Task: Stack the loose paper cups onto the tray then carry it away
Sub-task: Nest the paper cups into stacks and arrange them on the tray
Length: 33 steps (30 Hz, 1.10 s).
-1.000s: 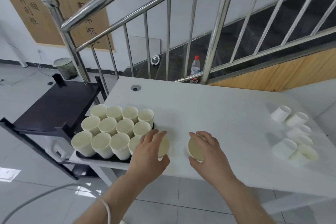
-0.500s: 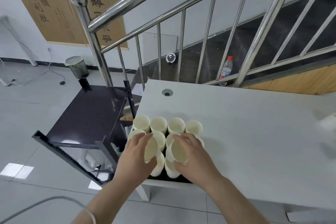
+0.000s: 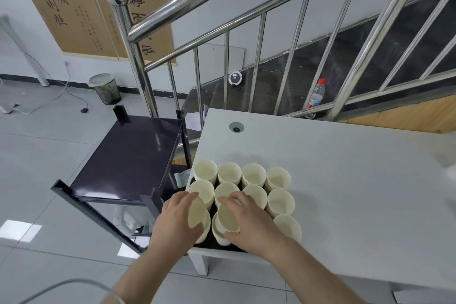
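Observation:
A dark tray (image 3: 235, 247) sits at the near left corner of the white table (image 3: 345, 180), filled with several stacks of cream paper cups (image 3: 229, 173). My left hand (image 3: 176, 224) grips one tilted paper cup (image 3: 196, 212) over the tray's near-left stack. My right hand (image 3: 254, 223) grips another tilted cup (image 3: 228, 217) above the near-middle stack. Both cups' mouths face me. The near part of the tray is hidden behind my hands.
A black shelf cart (image 3: 128, 158) stands directly left of the table. A steel stair railing (image 3: 222, 2) runs behind, with a water bottle (image 3: 315, 94) on the step. A waste bin (image 3: 104, 89) and cables lie on the tiled floor at left.
Both hands carried a cup each from the table's front edge leftward over the tray. The view swung left, and the loose cups on the right went out of sight.

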Tool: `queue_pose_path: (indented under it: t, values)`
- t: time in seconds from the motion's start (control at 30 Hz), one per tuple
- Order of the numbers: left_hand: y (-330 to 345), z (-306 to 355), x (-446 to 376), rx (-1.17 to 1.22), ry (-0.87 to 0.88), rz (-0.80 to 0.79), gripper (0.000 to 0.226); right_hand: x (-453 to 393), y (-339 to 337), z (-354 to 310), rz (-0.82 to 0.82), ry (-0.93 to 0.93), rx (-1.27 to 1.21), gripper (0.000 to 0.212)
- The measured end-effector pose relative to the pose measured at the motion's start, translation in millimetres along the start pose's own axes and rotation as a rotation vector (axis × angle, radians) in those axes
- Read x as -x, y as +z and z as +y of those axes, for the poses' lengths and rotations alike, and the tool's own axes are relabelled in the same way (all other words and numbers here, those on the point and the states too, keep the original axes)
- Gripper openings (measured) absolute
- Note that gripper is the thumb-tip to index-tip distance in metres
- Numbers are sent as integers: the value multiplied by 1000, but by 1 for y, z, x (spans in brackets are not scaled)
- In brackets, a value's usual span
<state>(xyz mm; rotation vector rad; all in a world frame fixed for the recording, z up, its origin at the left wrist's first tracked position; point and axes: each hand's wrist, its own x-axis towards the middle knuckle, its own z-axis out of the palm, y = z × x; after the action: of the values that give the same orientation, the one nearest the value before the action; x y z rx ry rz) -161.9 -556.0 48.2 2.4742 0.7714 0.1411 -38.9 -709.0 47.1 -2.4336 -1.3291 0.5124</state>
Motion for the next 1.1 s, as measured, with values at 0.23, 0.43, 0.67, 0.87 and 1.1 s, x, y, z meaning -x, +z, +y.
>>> queue_pose_path:
  t: [0.23, 0.43, 0.67, 0.87, 1.1]
  values:
    - [14, -7, -8, -81, 22, -134, 72, -13, 15, 0, -74, -18, 91, 72]
    - [22, -11, -10, -138, 17, -140, 71, -17, 23, 2, -100, 0, 137, 72]
    - [21, -13, -12, -192, 14, -138, 62, -18, 23, 2, -95, 4, 147, 69]
    - [20, -5, -13, -230, 16, -140, 61, -18, 23, 3, -95, -3, 147, 69]
    - [17, 25, -16, -183, 82, -36, 56, -5, 6, 16, -28, -4, 96, 69]
